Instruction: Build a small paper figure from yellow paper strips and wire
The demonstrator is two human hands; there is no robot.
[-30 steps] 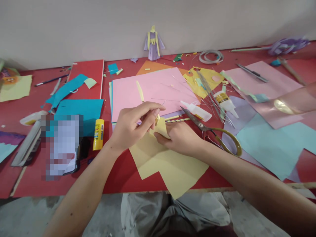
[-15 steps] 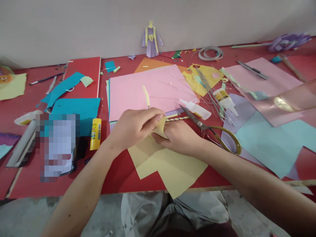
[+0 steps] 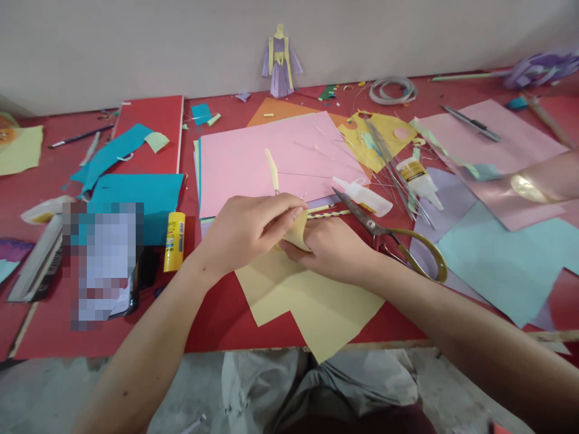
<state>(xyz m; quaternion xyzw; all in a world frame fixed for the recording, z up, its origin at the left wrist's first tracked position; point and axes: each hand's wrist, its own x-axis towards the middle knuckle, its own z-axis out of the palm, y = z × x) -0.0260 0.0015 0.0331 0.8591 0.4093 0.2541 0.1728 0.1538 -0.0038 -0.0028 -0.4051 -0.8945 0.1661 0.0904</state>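
Note:
A pale yellow paper sheet (image 3: 312,307) lies at the front edge of the red table (image 3: 217,319). My left hand (image 3: 246,232) is closed, pinching the sheet's raised, curled corner (image 3: 299,234) between thumb and fingers. My right hand (image 3: 337,250) is closed too, gripping the same corner from the right, knuckles up. Both hands meet over the sheet's far end. Scissors (image 3: 391,238) with yellow handles lie just right of my right hand. A yellow glue stick (image 3: 174,241) lies left of my left hand.
A pink sheet (image 3: 271,160) lies behind the hands, with glue bottles (image 3: 362,196), thin wires and a yellow cut sheet (image 3: 377,141) to its right. Teal paper (image 3: 140,196) and a blurred patch sit left. A purple paper figure (image 3: 280,60) leans on the wall. Another person's arm (image 3: 549,178) enters at right.
My left hand's fingers have lowered and closed tighter onto the curled yellow corner, which now shows less. The view has shifted slightly; the hands stay in the same spot on the sheet.

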